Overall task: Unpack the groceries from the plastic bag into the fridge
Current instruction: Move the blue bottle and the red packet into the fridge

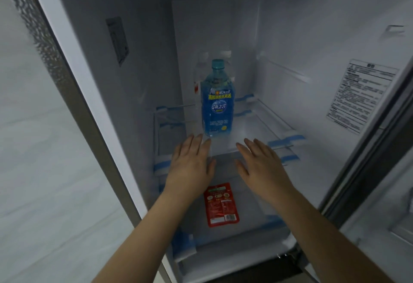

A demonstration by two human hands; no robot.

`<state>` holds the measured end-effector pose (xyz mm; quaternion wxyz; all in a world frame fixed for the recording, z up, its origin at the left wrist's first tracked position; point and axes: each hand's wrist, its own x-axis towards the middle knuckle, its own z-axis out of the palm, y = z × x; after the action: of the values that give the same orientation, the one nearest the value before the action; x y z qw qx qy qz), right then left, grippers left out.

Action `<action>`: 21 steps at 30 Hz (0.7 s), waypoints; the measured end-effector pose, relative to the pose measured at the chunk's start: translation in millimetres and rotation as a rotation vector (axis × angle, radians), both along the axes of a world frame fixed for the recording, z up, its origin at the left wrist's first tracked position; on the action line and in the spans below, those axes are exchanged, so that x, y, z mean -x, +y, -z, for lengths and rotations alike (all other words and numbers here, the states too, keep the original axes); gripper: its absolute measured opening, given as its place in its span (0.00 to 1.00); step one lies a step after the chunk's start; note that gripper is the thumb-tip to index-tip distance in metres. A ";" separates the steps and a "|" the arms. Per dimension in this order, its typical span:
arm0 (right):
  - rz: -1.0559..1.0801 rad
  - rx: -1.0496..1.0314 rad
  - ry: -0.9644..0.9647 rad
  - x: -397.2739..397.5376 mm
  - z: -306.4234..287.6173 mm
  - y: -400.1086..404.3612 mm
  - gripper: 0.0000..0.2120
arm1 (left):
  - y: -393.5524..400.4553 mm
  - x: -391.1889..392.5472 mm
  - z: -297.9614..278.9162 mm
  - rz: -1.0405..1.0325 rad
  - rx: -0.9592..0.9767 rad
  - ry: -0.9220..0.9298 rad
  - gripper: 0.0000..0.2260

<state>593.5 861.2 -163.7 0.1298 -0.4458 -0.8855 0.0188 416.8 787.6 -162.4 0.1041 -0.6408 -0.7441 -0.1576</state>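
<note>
Both my hands are stretched into the open fridge (125, 63), palms down, and neither grip has hold of anything. My left hand (190, 166) has its fingers straight and slightly spread, the fingertips (200, 137) reaching the front edge of the glass shelf (252, 130), just short of the base of the blue bottle (218, 101); I cannot tell whether they touch the bottle or only come close. My right hand (261, 166) is flat too, fingers spread and relaxed, thumb turned inward, hovering over the front of the same shelf to the right of the bottle and apart from it.

The blue bottle stands upright on that shelf, near its front and roughly in the middle, with a teal cap and a blue label with yellow and white print. Behind it stand clear bottles (201, 70), blurred, one with a red patch on its label. On the shelf below, between my two wrists as I look down, a red packet (221, 204) lies flat with its printed face up. Blue tape strips (286, 140) sit on the shelf edges and rails. A white printed sticker (359, 95) is on the right inner wall. The plastic bag is out of view.
</note>
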 end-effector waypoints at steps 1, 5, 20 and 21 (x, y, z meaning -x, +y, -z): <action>0.002 -0.003 -0.012 -2.2 2.3 -3.4 0.26 | -2.5 0.0 2.4 0.005 0.007 -0.004 0.26; -0.005 -0.038 -0.049 -10.9 4.1 -17.3 0.32 | -11.8 -2.5 10.5 0.001 0.052 0.018 0.26; -0.044 -0.057 -0.010 -101.3 27.3 -70.8 0.30 | -78.2 -91.7 28.6 -0.024 0.010 0.064 0.26; -0.029 -0.052 -0.013 -116.3 32.0 -76.2 0.29 | -80.4 -104.1 30.9 -0.017 0.005 0.038 0.26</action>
<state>709.8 785.0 -195.7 0.1351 -0.4296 -0.8929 -0.0051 520.9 707.2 -193.3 0.1179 -0.6377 -0.7477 -0.1425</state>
